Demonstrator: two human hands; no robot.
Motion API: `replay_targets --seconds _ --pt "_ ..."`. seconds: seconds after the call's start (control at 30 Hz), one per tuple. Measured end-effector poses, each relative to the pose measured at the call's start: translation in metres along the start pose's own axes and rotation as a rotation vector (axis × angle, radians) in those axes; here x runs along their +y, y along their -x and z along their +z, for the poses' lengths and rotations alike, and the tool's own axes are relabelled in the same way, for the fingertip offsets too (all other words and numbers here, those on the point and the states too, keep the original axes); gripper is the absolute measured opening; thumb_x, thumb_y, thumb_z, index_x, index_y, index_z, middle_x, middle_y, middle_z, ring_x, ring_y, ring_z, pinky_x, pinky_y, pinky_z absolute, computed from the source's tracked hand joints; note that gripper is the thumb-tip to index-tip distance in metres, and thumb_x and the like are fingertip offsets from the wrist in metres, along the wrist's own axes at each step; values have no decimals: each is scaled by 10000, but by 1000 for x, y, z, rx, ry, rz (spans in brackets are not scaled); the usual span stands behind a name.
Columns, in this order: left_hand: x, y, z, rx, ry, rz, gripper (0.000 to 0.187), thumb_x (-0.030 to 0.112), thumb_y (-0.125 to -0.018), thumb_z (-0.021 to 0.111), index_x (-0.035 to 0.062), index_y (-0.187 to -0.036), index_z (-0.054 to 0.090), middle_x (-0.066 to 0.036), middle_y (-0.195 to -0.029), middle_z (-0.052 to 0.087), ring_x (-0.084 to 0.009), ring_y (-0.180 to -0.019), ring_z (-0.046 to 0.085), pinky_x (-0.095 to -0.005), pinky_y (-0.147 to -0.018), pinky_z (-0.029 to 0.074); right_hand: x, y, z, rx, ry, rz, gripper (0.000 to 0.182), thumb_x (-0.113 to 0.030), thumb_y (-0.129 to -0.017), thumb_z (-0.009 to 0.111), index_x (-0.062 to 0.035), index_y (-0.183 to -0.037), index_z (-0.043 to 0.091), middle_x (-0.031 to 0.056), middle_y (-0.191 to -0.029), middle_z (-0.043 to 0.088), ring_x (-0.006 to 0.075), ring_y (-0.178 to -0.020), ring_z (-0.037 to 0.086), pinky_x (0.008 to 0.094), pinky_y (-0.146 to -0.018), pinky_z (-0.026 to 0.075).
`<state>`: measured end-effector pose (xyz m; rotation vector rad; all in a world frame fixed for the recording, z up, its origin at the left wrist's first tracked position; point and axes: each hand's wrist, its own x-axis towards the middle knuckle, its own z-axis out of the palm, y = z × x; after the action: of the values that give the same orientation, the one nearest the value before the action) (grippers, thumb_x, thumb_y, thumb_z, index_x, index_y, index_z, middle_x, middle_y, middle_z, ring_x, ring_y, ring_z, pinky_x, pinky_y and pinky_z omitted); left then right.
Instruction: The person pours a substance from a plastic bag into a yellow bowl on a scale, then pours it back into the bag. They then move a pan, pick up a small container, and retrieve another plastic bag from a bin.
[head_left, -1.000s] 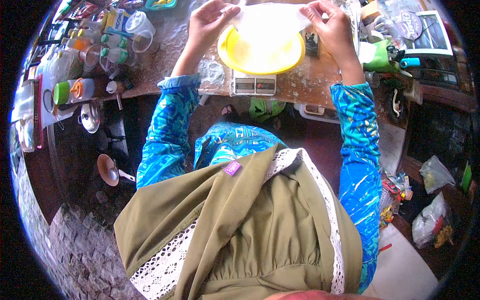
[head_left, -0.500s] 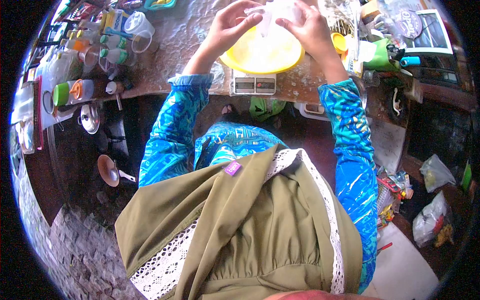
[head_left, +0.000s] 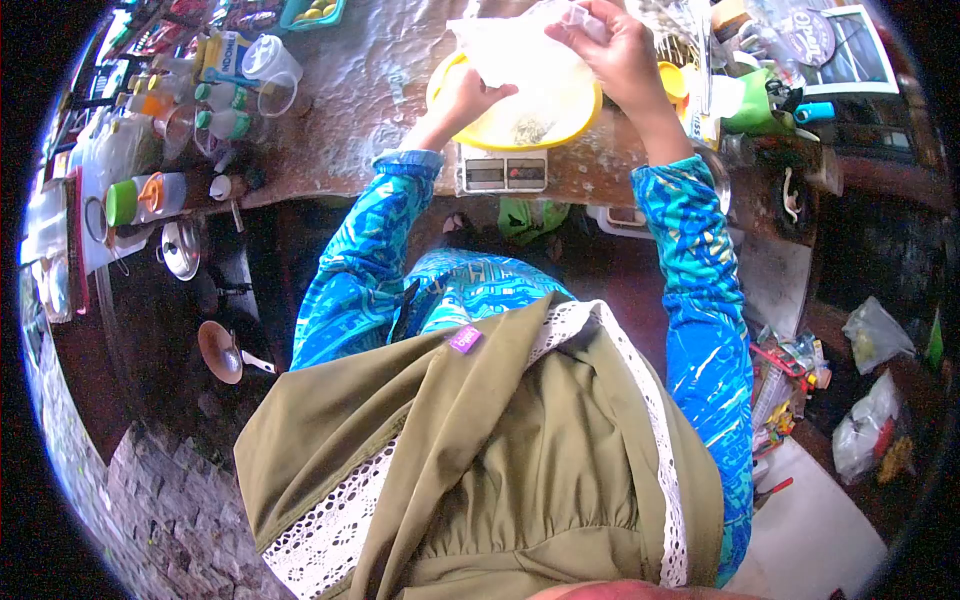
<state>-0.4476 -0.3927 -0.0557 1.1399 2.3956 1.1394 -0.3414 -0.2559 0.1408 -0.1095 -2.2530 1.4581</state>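
Observation:
A yellow bowl (head_left: 578,136) rests on a white kitchen scale (head_left: 505,172) with dark panels on its front. Its inside is mostly washed out by glare, though a small greyish-green patch shows near the front. My right hand (head_left: 622,58) pinches a thin, clear plastic bag (head_left: 480,40) at its upper right. The bag spreads leftward over the bowl. At the bowl's left side is my left hand (head_left: 465,105), thumb held apart from the fingers, below the bag's left part. Its fingertips are hard to make out against the bright plastic.
Several bottles (head_left: 222,110) and a white plastic cup (head_left: 272,62) stand on the table's left. A teal basket (head_left: 312,14) with round yellowish things sits at the back. On the right lie a green pouch (head_left: 755,105) and a yellow lid (head_left: 673,80). A pan (head_left: 220,352) hangs lower left.
My left hand has let go of the bag and come down to the bowl's left side. My right hand keeps its pinch, and the bag now spreads wider to the left.

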Motion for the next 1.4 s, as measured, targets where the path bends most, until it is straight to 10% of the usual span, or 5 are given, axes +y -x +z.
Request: replay_targets --seconds 0.5,0.63,0.8,0.93,1.4 --pt "22 2 -11 42 145 141 433 409 -798 611 54 -1047 609 -136 -978 631 -264 -923 590 -357 -806 462 10 -2 1 -68 -391 129 217 7 -705 649 -3 -917 602 89 -843 623 160 -790 599 277 -697 475" --pt "0 -5 -1 52 172 68 449 452 -790 606 71 -1028 625 -103 -964 643 -241 -892 604 -343 -783 472 104 34 -11 -101 7 110 990 -403 -486 851 -35 -1269 368 159 -1188 483 248 -1115 461 323 -889 435" --pt "4 -3 -1 82 180 -5 380 418 -802 606 94 -995 647 -72 -930 657 -214 -835 620 -323 -746 482 121 67 26 -255 454 521 546 -386 -658 749 23 -983 594 170 -974 606 242 -879 596 339 -727 472" --pt "0 -6 -8 45 163 79 306 305 -808 622 56 -985 643 -84 -911 660 -198 -825 622 -303 -738 487 166 74 44 -46 611 270 332 -320 -750 652 10 -725 633 201 -667 597 359 -648 598 418 -600 480" --pt "4 6 -26 -141 205 -28 246 196 -786 667 2 -934 638 -105 -865 667 -151 -763 629 -286 -684 504 160 63 58 37 705 164 131 -135 -746 576 -10 -723 612 191 -717 604 350 -687 604 430 -640 487"
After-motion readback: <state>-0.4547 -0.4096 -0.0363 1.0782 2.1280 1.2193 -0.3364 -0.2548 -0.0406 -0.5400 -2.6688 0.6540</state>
